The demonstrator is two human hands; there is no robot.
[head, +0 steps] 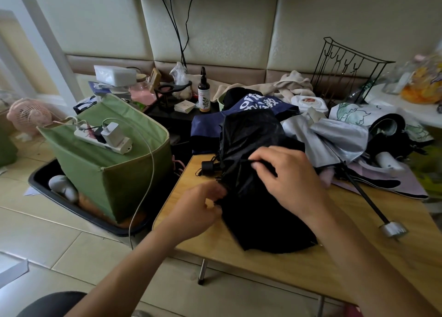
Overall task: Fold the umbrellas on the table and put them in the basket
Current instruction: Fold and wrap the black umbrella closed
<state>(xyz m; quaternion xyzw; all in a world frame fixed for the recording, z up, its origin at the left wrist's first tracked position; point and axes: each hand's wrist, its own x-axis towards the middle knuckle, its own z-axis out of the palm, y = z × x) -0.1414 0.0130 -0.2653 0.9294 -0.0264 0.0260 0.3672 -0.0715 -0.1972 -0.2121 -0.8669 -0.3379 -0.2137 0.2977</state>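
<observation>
Gathering the black fabric umbrella [253, 173] on the wooden bench [334, 264]

Right hand [284, 173] pinches a canopy fold up top, and the left hand [198, 209] seems to grip the edge, probably to bunch the pleats for wrapping. The green fabric basket [107, 154] waits on the floor just beside the bench.

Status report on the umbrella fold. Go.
Both hands on black umbrella: left hand pinches canopy edge, right hand grips fabric. Not yet folded. Silver umbrella lies alongside, shaft across table.
</observation>
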